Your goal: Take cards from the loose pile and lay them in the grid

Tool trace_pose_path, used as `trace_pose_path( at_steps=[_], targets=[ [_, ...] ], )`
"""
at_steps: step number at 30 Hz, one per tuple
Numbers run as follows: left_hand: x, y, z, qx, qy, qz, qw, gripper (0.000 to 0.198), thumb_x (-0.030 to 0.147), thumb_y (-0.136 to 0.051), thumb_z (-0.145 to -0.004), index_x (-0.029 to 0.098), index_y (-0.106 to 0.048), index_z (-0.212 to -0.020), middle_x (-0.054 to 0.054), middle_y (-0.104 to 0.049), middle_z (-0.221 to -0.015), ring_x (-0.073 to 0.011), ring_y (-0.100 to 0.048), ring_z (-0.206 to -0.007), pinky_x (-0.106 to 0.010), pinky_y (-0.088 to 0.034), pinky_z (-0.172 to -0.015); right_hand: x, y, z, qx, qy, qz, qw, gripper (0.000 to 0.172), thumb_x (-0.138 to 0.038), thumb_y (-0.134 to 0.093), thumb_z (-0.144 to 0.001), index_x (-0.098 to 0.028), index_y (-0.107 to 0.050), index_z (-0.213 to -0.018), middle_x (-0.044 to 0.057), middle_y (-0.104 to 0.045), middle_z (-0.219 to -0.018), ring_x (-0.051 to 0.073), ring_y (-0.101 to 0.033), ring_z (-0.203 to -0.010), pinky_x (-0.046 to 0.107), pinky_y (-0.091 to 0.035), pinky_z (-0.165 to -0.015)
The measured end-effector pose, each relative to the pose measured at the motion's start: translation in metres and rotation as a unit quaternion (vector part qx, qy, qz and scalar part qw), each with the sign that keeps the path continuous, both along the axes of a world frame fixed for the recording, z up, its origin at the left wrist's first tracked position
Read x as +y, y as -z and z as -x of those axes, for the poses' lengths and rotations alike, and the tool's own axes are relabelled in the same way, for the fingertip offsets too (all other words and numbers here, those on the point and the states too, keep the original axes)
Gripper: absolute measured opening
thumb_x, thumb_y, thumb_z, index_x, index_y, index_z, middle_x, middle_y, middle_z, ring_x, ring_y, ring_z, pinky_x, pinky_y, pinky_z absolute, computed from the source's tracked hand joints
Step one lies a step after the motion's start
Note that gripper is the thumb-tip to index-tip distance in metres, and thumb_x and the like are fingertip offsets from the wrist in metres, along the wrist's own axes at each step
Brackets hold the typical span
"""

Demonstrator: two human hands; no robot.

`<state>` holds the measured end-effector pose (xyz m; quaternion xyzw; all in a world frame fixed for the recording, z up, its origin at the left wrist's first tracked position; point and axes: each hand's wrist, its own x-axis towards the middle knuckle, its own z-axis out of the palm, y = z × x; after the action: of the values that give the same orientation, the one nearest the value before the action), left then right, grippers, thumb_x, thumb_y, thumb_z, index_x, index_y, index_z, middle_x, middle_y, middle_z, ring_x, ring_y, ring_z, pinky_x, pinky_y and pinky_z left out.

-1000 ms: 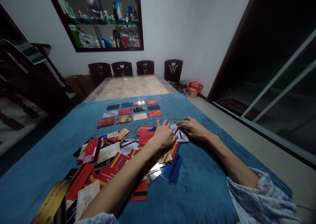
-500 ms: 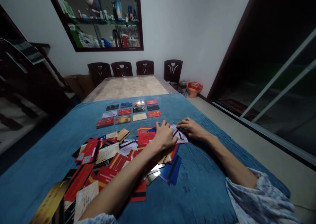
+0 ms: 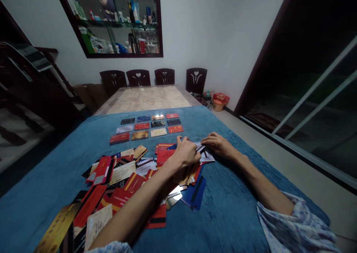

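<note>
My left hand is bent over the right side of a heap of plastic cards, fingers curled and closed at a white card with a dark stripe. On that card's other side, my right hand pinches it with the fingertips. Just beneath lies another white striped card, partly covered. Red cards lie left of my left hand, and blue cards lie nearer to me. My left hand and forearm hide part of the heap.
Beyond the heap, cards lie in neat rows, among them a gold card and a cream card. A blue cloth covers the near table. Chairs stand at the far end, below a wall shelf.
The white card between my hands has lifted slightly and shows its stripe at a new angle above the white card below. My hands have barely shifted.
</note>
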<state>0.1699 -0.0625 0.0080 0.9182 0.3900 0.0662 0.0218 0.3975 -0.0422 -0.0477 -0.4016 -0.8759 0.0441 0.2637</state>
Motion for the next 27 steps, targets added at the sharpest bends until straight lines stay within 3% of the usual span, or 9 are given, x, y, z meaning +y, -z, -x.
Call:
trace_pose_path(
  at_steps=[10,17,21,27],
  targets=[
    [0.011,-0.009,0.009,-0.042,-0.001,0.021,0.999,0.033,0.02,-0.042,-0.091,0.016,-0.072,-0.077,-0.012,-0.073,-0.085,-0.0277,-0.059,-0.098,-0.048,-0.039,-0.092,-0.002,0.004,0.004,0.093,0.028,-0.072,0.993,0.024,-0.023,-0.053,-0.095,-0.022,-0.076,-0.099,0.008,-0.072,-0.084,0.023,-0.059,-0.088,0.037,-0.053,-0.077],
    [0.017,-0.005,0.015,-0.078,-0.004,0.022,0.997,0.031,0.014,-0.042,-0.091,0.017,-0.071,-0.078,-0.01,-0.072,-0.087,-0.0259,-0.058,-0.098,-0.043,-0.039,-0.09,-0.004,0.003,0.008,0.122,0.062,-0.083,0.987,0.024,-0.02,-0.052,-0.093,-0.021,-0.075,-0.101,0.008,-0.066,-0.081,0.022,-0.06,-0.082,0.036,-0.053,-0.073],
    [0.021,0.003,0.016,-0.102,-0.002,0.021,0.995,0.029,0.012,-0.044,-0.091,0.018,-0.073,-0.087,-0.009,-0.073,-0.091,-0.0256,-0.059,-0.1,-0.04,-0.04,-0.089,-0.007,0.001,0.011,0.12,0.082,-0.056,0.988,0.026,-0.018,-0.052,-0.091,-0.021,-0.071,-0.108,0.008,-0.066,-0.087,0.022,-0.062,-0.085,0.037,-0.053,-0.078],
    [0.023,0.01,0.014,-0.125,-0.032,0.003,0.992,0.041,0.006,-0.045,-0.088,0.02,-0.063,-0.122,-0.01,-0.07,-0.11,-0.025,-0.058,-0.108,-0.038,-0.041,-0.093,-0.009,0.003,0.014,0.107,0.097,-0.034,0.989,0.025,-0.018,-0.053,-0.09,-0.022,-0.066,-0.112,0.008,-0.065,-0.091,0.023,-0.062,-0.089,0.037,-0.051,-0.081]
  ],
)
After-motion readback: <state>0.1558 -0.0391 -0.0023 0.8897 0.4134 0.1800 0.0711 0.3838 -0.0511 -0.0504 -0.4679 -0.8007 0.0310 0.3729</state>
